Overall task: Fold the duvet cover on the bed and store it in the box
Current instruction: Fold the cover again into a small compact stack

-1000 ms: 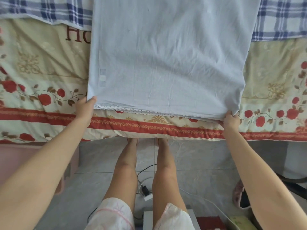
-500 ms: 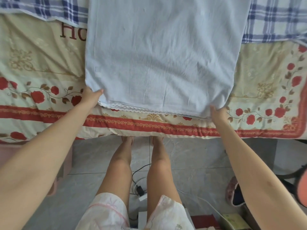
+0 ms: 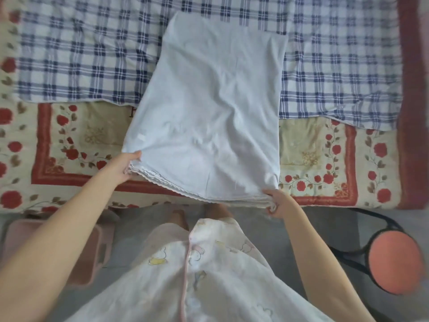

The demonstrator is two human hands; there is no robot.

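Head cam: folded duvet cover [image 3: 209, 112] lay lengthwise on the bed, across plaid sheet [image 3: 81, 54] and floral quilt [image 3: 69, 140]. Left hand [image 3: 125, 165] gripped its near-left corner, and right hand [image 3: 278, 203] pinched the near-right stacked layers.

Nothing legible anywhere. Just a sliver of dark red lettering [image 3: 131, 112] on the floral quilt [image 3: 99, 133], cut off by the left edge of the duvet cover [image 3: 209, 108]; too little showing to read. Small white tag [image 3: 141, 137] on that cover, blurred, unreadable.
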